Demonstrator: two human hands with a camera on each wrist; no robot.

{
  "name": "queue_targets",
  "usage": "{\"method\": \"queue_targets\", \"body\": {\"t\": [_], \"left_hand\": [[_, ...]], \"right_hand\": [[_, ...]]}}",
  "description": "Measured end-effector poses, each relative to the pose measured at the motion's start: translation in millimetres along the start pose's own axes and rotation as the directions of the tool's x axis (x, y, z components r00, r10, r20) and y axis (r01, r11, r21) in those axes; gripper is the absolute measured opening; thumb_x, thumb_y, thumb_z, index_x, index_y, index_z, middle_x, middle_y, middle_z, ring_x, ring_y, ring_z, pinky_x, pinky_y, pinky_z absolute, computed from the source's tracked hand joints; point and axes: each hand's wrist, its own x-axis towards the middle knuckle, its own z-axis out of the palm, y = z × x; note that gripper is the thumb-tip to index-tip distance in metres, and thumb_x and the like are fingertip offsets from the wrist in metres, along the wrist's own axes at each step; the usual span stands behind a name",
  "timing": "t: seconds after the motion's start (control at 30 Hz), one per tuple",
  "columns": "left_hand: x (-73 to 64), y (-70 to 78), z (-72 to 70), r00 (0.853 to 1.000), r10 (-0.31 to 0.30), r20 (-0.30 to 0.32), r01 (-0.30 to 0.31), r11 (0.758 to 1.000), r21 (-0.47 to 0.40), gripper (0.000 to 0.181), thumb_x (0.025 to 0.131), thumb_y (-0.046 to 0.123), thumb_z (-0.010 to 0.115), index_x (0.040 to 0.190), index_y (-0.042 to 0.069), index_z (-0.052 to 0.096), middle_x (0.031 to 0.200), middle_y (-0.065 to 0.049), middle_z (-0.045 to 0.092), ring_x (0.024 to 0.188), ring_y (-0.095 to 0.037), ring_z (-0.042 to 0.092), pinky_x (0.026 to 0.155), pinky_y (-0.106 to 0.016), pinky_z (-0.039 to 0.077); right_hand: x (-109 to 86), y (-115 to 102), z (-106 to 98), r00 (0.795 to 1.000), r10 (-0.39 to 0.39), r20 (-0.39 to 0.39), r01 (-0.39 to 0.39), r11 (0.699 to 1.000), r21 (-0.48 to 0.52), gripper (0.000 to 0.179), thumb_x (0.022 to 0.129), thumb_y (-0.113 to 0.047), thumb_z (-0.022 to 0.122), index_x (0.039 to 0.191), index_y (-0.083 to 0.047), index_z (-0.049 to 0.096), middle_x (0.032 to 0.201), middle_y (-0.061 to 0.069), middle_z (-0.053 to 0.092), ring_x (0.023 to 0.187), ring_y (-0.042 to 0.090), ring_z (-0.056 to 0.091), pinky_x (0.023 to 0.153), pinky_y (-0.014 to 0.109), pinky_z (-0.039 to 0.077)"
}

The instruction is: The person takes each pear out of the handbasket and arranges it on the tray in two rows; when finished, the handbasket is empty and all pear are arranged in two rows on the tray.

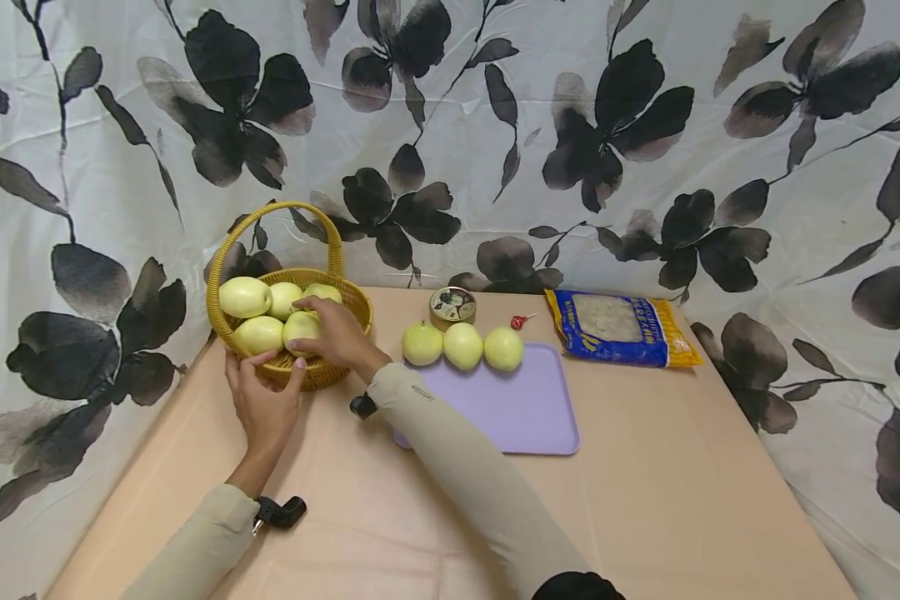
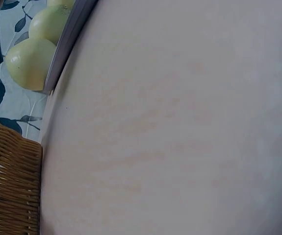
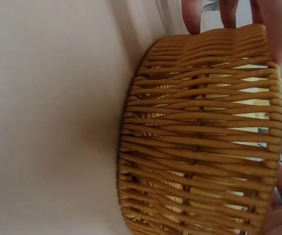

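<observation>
A yellow-brown wicker basket [image 1: 322, 380] with a tall arched handle stands at the back left of the table, several round pale-green fruits [image 1: 244, 297] inside. My left hand [image 1: 264, 408] holds the basket at its near left side, thumb and fingers on the weave by the rim. Reaching over the basket's right rim, my right hand [image 1: 337, 329] grips one pale-green fruit [image 1: 300, 327] at the near side of the pile. The basket's woven wall [image 3: 199, 132] fills much of the right wrist view, with fingers at its upper edge. Neither hand shows in the left wrist view.
A lavender tray [image 1: 525, 417] lies mid-table with three pale-green fruits [image 1: 463, 346] along its back edge. Behind it stand a round tin [image 1: 452, 307] and a red lollipop [image 1: 520, 321]. A blue and yellow packet [image 1: 618, 327] lies at the back right. Floral cloth [image 1: 495, 100] hangs behind.
</observation>
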Motion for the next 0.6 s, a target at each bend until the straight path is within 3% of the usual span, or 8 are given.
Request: {"method": "queue_targets", "body": {"t": [0.33,0.6], "left_hand": [[-0.2,-2.5,0.6,1.0,0.008,0.0,-0.008,1.0,0.005,0.052,0.094,0.031,0.081,0.13,0.0,0.058,0.18,-0.006,0.007,0.163,-0.032,0.021,0.11,-0.06,0.04],[-0.5,1.4,-1.7,1.0,0.013,0.002,-0.013,1.0,0.003,0.053,0.094,0.03,0.081,0.13,-0.001,0.058,0.18,-0.009,0.007,0.164,-0.034,0.018,0.115,-0.062,0.036]], "right_hand": [[11.2,-2.1,6.9,0.994,0.04,0.106,-0.022,0.986,-0.164,0.063,0.094,-0.039,0.082,0.151,-0.021,0.058,0.151,-0.001,0.062,0.141,0.018,0.057,0.116,0.029,0.043],[9.1,-4.0,10.3,0.99,0.073,0.122,-0.036,0.959,-0.282,0.052,0.09,-0.037,0.087,0.137,-0.023,0.07,0.135,-0.001,0.064,0.12,0.013,0.061,0.1,0.025,0.049]]}}
